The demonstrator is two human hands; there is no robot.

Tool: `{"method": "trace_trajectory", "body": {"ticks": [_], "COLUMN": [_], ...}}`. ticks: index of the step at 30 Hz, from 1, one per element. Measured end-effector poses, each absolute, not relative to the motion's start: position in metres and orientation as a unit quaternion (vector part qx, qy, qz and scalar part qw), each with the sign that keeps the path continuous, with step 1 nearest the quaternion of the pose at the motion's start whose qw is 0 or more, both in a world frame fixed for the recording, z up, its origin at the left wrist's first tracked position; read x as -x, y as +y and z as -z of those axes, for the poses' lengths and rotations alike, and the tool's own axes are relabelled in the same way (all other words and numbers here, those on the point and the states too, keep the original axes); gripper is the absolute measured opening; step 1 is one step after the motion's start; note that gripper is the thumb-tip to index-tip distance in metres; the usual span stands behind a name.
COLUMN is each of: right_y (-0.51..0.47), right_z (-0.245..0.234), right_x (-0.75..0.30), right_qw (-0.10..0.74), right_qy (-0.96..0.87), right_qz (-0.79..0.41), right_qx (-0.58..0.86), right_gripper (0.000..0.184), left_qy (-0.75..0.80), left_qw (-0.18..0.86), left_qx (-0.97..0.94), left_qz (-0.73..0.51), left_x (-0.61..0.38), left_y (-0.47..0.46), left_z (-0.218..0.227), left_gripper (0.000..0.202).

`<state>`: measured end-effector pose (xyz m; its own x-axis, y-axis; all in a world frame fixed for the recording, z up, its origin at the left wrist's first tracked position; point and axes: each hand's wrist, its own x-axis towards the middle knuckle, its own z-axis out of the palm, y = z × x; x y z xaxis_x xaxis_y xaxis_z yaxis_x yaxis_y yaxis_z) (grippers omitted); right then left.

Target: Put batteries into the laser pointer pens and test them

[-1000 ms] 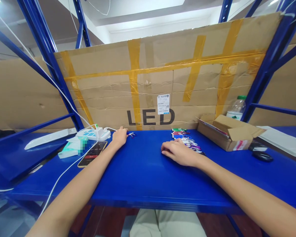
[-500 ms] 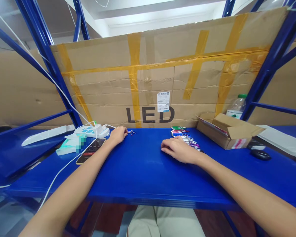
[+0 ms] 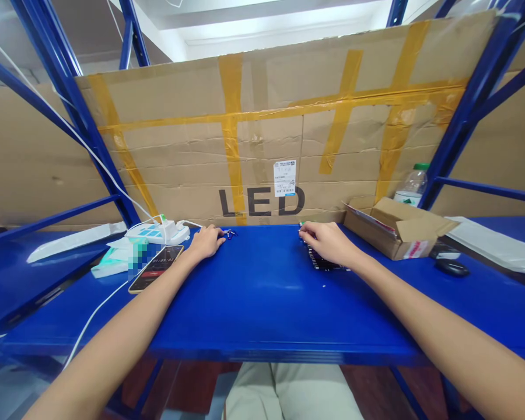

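Observation:
My left hand (image 3: 207,241) lies at the back left of the blue tabletop, its fingers loosely bent and a little apart. Just beyond its fingertips is a small cluster of shiny dark blue and purple pieces (image 3: 231,234); I see no grip on it. On the right, my right hand (image 3: 327,241) bends over a row of slim, pen-like items (image 3: 317,260), covering most of it. Its thumb and fingers are drawn together at the row's far end. Whatever they pinch is hidden.
A phone (image 3: 155,271), a white power strip (image 3: 166,233) with a cable, and a pale green packet (image 3: 114,262) sit left. Rightward are an open cardboard box (image 3: 389,230), a black mouse (image 3: 451,267) and a bottle (image 3: 413,186). A cardboard sheet (image 3: 192,157) stands behind.
My right hand has moved away from me along the row, uncovering the near ends of the items. My left hand's fingers have loosened slightly. The whole view has shifted a little.

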<state>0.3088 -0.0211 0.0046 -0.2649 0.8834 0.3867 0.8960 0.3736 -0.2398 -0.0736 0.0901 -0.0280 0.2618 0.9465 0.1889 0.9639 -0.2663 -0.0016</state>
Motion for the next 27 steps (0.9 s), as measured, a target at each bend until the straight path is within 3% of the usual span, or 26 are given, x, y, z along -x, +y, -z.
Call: {"method": "trace_trajectory", "body": {"ticks": [9,14,17,20,23,27], "right_y": [-0.016,-0.017,-0.023,-0.028,-0.028,-0.028], "right_z": [-0.021,-0.03,-0.035,-0.037,-0.036,-0.035], "right_x": [-0.344,-0.359,-0.36,-0.359,-0.359,-0.36], "right_qw": [0.168,0.133,0.108,0.056,0.028,0.01], "right_qy": [-0.759,-0.784,-0.816,-0.826,-0.815,-0.813], "right_qz": [0.097,0.006,-0.124,-0.239,-0.247,-0.23], "right_qx": [0.621,0.607,0.554,0.507,0.523,0.535], "right_gripper": [0.029,0.022,0.017,0.03,0.043,0.044], "left_qy": [-0.61,-0.602,-0.586,-0.566,-0.549,-0.53], "left_qw": [0.052,0.044,0.038,0.031,0.026,0.018], "left_qx": [0.789,0.795,0.806,0.82,0.831,0.843], "left_qz": [0.063,0.064,0.068,0.077,0.085,0.095], "left_x": [0.071,0.068,0.064,0.058,0.052,0.048], "left_y": [0.091,0.085,0.08,0.075,0.07,0.065], "left_z": [0.029,0.028,0.028,0.027,0.026,0.023], "left_gripper": [0.042,0.045,0.045,0.043,0.038,0.031]}}
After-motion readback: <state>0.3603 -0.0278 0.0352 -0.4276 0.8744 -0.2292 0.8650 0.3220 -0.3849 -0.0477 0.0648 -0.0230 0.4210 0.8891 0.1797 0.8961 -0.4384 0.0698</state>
